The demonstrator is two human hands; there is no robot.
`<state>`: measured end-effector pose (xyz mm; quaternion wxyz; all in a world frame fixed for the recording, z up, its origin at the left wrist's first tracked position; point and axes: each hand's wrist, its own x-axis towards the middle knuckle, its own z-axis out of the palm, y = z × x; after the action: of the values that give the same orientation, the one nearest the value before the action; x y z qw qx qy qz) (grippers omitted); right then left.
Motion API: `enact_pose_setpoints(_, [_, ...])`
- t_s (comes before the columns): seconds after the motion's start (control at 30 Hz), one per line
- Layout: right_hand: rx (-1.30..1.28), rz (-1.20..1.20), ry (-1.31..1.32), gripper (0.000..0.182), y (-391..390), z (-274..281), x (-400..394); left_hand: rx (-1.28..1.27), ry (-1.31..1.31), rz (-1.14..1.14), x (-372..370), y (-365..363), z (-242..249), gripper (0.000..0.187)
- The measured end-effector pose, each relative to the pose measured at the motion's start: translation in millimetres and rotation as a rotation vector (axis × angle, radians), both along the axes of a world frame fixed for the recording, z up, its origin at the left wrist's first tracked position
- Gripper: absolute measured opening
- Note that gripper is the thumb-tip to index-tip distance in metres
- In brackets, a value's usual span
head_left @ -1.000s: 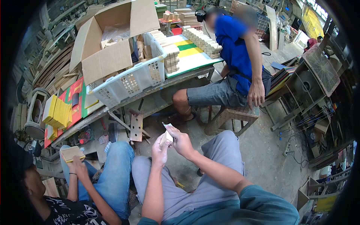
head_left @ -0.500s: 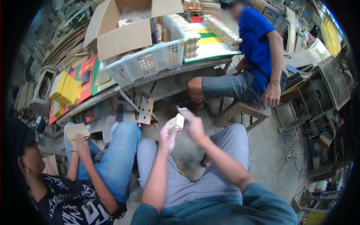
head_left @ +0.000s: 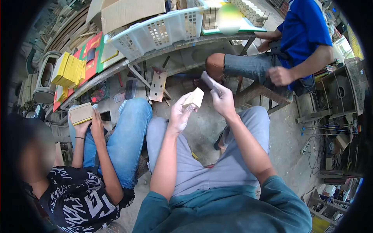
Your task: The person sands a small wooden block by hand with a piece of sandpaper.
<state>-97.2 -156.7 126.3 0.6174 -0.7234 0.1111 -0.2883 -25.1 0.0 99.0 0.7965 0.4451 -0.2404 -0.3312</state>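
My left hand [head_left: 180, 116] grips a small pale wooden block [head_left: 196, 98] with angled faces, held up above my knees. White dust coats the fingers around it. Just to the right, my right hand [head_left: 224, 101] is closed on a thin grey strip that looks like folded sandpaper [head_left: 210, 80]. The strip points up and to the left, apart from the block.
At left, a co-worker holds a flat wooden piece [head_left: 81, 113]. A person in a blue shirt [head_left: 307, 29] sits across from me. The bench bears a white plastic crate [head_left: 155, 39], a cardboard box [head_left: 132, 13] and stacked yellow-edged pieces [head_left: 70, 72]. A drilled board [head_left: 158, 86] leans below.
My right hand has moved right and away from the block, and the strip now shows plainly. The block has been tilted. The blue-shirted person's arm has moved, and my view has shifted.
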Motion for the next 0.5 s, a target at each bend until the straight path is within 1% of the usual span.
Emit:
enact_pose_setpoints(0.03, [0.055,0.099,0.046,0.053,4,2,-6,0.003,0.011,-0.004,-1,-1,1,0.05])
enact_pose_setpoints(0.1, [0.139,0.199,0.116,0.052,10,3,-12,0.103,-0.086,-0.044,4,-4,2,0.048])
enact_pose_setpoints(0.17, [0.114,0.142,0.166,0.049,3,-11,-12,0.112,-0.082,-0.034,5,-5,-1,0.046])
enact_pose_setpoints(0.23, [-0.058,0.146,0.317,0.046,-5,-7,-12,0.189,-0.124,-0.046,7,-5,0,0.043])
enact_pose_setpoints(0.27, [-0.053,0.134,0.242,0.043,-5,-15,-12,0.184,-0.137,-0.033,9,-5,-7,0.038])
enact_pose_setpoints(0.3, [-0.067,0.14,0.253,0.043,-3,-7,-14,0.174,-0.145,-0.034,10,-4,-8,0.038])
enact_pose_setpoints(0.37, [-0.07,0.194,0.208,0.044,-3,-8,-16,0.317,-0.183,0.113,12,-4,-7,0.036])
enact_pose_setpoints(0.4, [0.029,0.256,0.15,0.047,-2,-4,-17,0.368,-0.278,0.213,11,-4,-5,0.035])
enact_pose_setpoints(0.43, [0.02,0.23,0.152,0.049,0,-3,-18,0.389,-0.295,0.21,15,-3,-10,0.035])
enact_pose_setpoints(0.5, [-0.053,0.105,0.061,0.053,4,-6,-12,0.329,-0.25,0.164,13,-7,-9,0.034])
